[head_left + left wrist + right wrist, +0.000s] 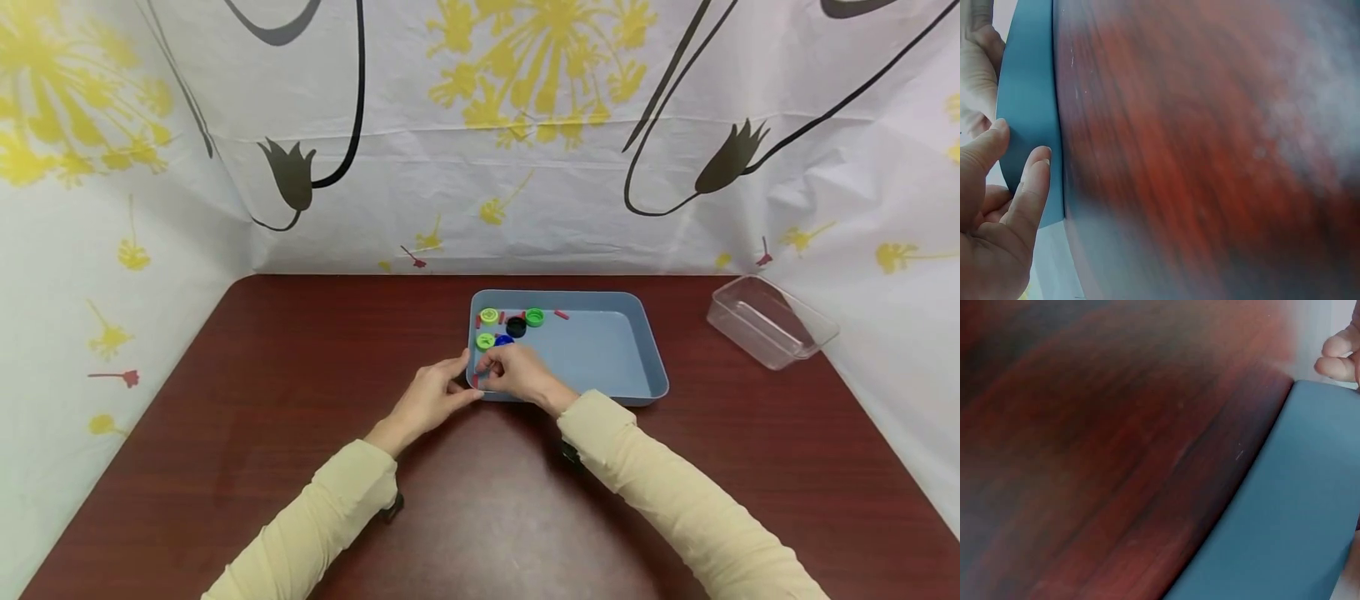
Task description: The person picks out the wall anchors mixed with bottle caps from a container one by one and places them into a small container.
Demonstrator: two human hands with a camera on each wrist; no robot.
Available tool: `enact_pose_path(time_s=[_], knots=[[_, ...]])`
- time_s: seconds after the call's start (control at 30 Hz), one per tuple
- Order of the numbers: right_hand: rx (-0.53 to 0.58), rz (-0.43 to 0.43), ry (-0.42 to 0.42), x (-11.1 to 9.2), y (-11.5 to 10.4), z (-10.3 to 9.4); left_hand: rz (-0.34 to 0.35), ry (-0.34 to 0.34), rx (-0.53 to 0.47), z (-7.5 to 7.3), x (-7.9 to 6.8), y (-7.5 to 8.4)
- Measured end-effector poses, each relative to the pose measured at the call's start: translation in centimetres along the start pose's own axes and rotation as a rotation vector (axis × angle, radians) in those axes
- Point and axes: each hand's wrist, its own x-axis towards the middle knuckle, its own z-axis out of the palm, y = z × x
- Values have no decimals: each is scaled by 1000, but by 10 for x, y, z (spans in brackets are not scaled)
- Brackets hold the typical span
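Note:
A blue-grey tray (600,358) stands on the table. At its near left corner my left hand (427,396) holds the outside, its thumb along the front wall and fingers at the left side. My right hand (517,373) reaches over the front rim into that corner, fingers bent, with a small red stick (476,381) at its fingertips. Just beyond lie a blue ring-shaped cap (504,340), a black cap (516,327), a green cap (534,317) and two yellow-green caps, one nearer (485,342) and one farther (489,316). The wrist views show mainly the tray's outer wall (1032,75).
More small red sticks lie among the caps, one (562,314) by the tray's far wall. A clear plastic box (772,321) is on the table's right side. Patterned white cloth (375,233) hangs behind and beside the dark wooden table (300,350).

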Motion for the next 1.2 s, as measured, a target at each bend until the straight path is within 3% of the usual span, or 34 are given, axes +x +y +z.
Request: enact_pose_path(time_s=[0.4,0.67,0.9,1.2], knots=[[-173,-30,-51,10,-10,0,19,35,-26,2,0,3],[-212,27,-67,14,-12,4,8,55,-23,6,-2,3],[-220,30,-58,15,-12,6,-23,72,-95,9,-3,3],[-235,19,-60,15,-13,6,-12,46,-129,9,-5,4]])
